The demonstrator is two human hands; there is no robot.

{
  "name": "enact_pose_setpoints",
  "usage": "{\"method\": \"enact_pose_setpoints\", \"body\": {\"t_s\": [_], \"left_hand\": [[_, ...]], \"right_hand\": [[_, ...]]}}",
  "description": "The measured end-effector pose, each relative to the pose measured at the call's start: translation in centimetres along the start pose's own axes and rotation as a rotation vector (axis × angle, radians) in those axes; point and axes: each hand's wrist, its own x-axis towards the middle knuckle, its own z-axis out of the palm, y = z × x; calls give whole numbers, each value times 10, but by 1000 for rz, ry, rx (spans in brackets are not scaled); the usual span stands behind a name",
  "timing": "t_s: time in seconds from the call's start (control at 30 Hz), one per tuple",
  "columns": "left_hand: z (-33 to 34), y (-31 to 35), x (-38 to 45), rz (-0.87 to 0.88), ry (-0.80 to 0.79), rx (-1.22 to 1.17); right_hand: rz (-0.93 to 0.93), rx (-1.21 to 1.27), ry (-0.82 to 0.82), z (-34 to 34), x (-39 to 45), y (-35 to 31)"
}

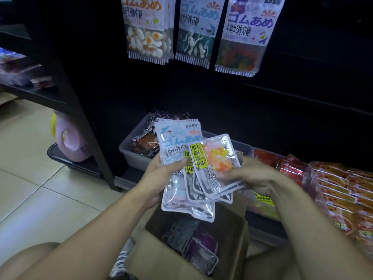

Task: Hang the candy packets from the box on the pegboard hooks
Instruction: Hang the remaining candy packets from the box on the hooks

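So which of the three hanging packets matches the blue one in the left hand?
The middle hanging packet: same blue shark print, between the fried-egg and bear packets.

Pale glossy floor tiles (30, 178) run under a black shelf unit (66, 93). The light is dim. A pink jug (70, 140) stands at the unit's foot.

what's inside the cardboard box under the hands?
The cardboard box is open and holds a few loose candy packets, dark purple and grey. The packets fanned in both hands hide its far end, so the count is unclear.
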Motion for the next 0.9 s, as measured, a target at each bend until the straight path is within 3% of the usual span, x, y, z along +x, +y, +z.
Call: {"method": "enact_pose_setpoints", "body": {"t_s": [0.23, 0.5, 0.63, 0.77, 0.9], "left_hand": [[5, 3, 6, 137, 229, -269], [10, -3, 7, 151, 286, -156], [18, -1, 0, 180, 218, -160], [23, -3, -5, 245, 120, -9], [22, -3, -3, 283, 65, 119]], "right_hand": [[-103, 483, 231, 55, 1, 3], [-117, 635, 336, 95, -1, 4], [-114, 622, 498, 111, 3, 9], [-119, 616, 618, 116, 2, 6], [-104, 586, 570, 113, -7, 0]]}}
